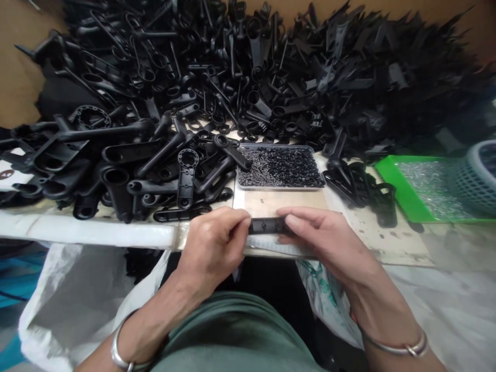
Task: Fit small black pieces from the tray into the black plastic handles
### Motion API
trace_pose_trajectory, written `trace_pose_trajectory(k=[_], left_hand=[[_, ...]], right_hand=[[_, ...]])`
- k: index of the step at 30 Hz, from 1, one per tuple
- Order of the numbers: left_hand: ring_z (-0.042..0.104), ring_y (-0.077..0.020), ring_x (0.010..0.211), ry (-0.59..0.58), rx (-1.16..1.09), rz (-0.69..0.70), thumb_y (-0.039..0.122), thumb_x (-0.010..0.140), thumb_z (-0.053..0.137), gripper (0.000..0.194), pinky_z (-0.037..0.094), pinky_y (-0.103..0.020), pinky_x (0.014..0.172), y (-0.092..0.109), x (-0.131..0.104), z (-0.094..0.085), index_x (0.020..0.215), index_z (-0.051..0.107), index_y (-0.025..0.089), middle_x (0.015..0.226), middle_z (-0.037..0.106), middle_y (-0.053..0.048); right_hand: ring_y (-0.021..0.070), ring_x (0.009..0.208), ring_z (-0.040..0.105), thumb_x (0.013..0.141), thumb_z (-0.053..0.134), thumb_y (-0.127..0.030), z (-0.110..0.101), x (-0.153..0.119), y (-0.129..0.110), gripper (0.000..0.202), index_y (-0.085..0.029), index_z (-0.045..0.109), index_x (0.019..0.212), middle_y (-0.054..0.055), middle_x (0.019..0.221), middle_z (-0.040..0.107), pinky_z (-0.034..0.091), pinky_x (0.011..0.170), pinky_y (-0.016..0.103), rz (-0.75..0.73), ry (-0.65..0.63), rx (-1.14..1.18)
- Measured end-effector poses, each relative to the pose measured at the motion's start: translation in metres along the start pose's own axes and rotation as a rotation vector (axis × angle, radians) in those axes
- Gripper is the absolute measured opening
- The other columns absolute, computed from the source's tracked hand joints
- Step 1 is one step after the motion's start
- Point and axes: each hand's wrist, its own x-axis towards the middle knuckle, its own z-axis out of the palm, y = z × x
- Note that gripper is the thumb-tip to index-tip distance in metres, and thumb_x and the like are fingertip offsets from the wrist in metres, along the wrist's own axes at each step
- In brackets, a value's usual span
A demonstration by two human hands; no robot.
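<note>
The left hand (217,240) is at the centre of the frame, just below mid-height, with its thumb and forefinger clamped on the left end of a black ribbed plastic part (266,226). The right hand (329,238) is right of centre, with thumb and fingers closed around the right end of the same part. The part lies roughly level between the two hands, over the front edge of the bench (406,245). Its ribbed, recessed side is visible; its right end is covered by the fingers.

A clear shallow tray (281,188) is directly above the part in the frame. It contains small grey and black pieces, too small to identify. One black plastic arm (231,151) overlaps the tray's left edge.

A loose pile of black plastic arms (116,152) occupies the left of the frame; many have ring-shaped ends. A larger heap of black plastic parts (248,67) fills the top. At the right edge, a green tray (406,199) holds clear small pieces, and a grey-blue mesh basket (478,170) is at its right side. A white bag (73,294) is at the lower left.
</note>
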Motion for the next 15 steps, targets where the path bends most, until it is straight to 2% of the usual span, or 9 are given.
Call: trace_pose_trajectory(k=[6,9,12,15], left_hand=[[0.062,-0.0107,0.064,-0.013,-0.011,0.0,0.014,0.085,0.057,0.012,0.043,-0.021,0.06,0.001,0.001,0.001,0.081,0.069,0.016,0.074,0.068,0.0],[0.062,-0.0109,0.064,-0.01,-0.012,0.004,0.014,0.085,0.057,0.013,0.043,-0.021,0.059,0.002,0.001,0.001,0.08,0.068,0.016,0.074,0.069,0.0],[0.062,-0.011,0.064,-0.011,-0.016,0.008,0.014,0.085,0.058,0.013,0.043,-0.021,0.059,0.003,0.001,0.001,0.078,0.069,0.016,0.074,0.069,0.0],[0.062,-0.0113,0.064,-0.014,-0.029,0.002,0.013,0.084,0.058,0.013,0.043,-0.021,0.059,0.004,0.002,0.0,0.078,0.069,0.016,0.074,0.069,0.0]], right_hand=[[0.0172,0.085,0.069,0.072,0.077,-0.036,-0.004,0.002,-0.002,0.031,-0.019,0.075,0.097,0.005,0.097,0.073,0.059,0.075,0.029,0.028,-0.027,0.036],[0.0161,0.078,0.07,0.072,0.077,-0.037,-0.006,0.002,-0.002,0.032,-0.018,0.074,0.099,0.005,0.096,0.074,0.058,0.073,0.028,0.026,-0.033,-0.003],[0.0138,0.065,0.067,0.075,0.074,-0.04,-0.009,0.002,-0.004,0.036,-0.017,0.073,0.103,0.003,0.076,0.073,0.053,0.065,0.026,0.029,-0.056,-0.129],[0.0138,0.059,0.063,0.079,0.069,-0.043,-0.012,0.002,-0.007,0.041,-0.015,0.071,0.109,0.002,0.061,0.069,0.048,0.059,0.025,0.032,-0.103,-0.245]])
